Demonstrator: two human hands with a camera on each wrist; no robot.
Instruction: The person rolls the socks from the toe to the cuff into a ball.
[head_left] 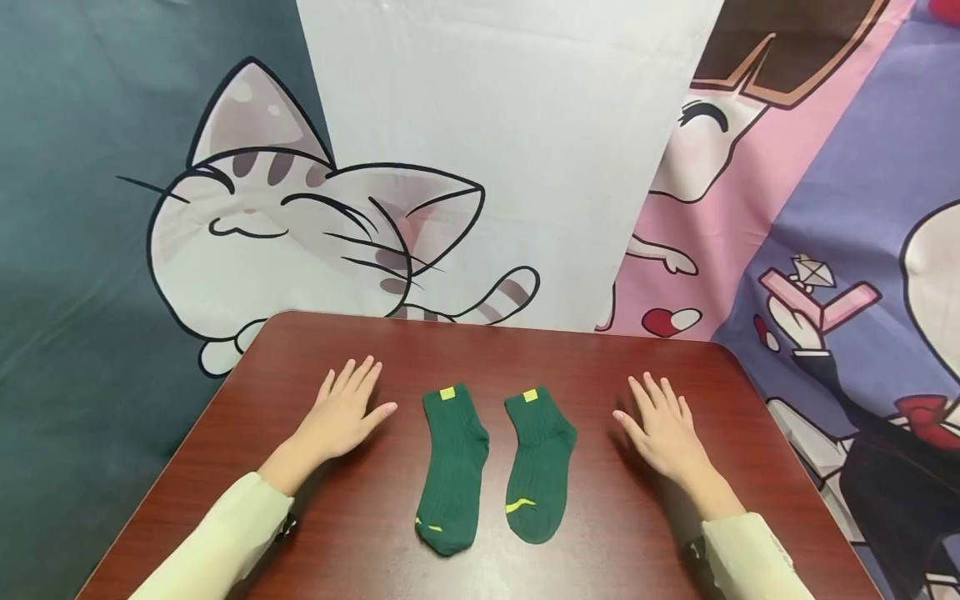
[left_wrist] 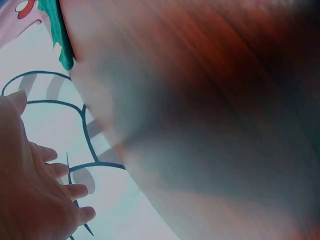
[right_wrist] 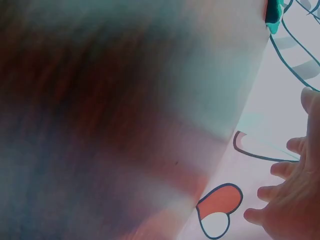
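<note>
Fingers (head_left: 369, 382) extended, gripping nothing, left hand (head_left: 339, 422) and right hand (head_left: 666, 437) flank green ankle socks (head_left: 453, 471) my wrist views crop

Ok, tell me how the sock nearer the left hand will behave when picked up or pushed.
The sock will probably droop, since it looks like ribbed knit. It is likely light, lying flat without bulging. Pushed, it may slide or bunch rather than roll, being flat on a smooth-looking table.
</note>
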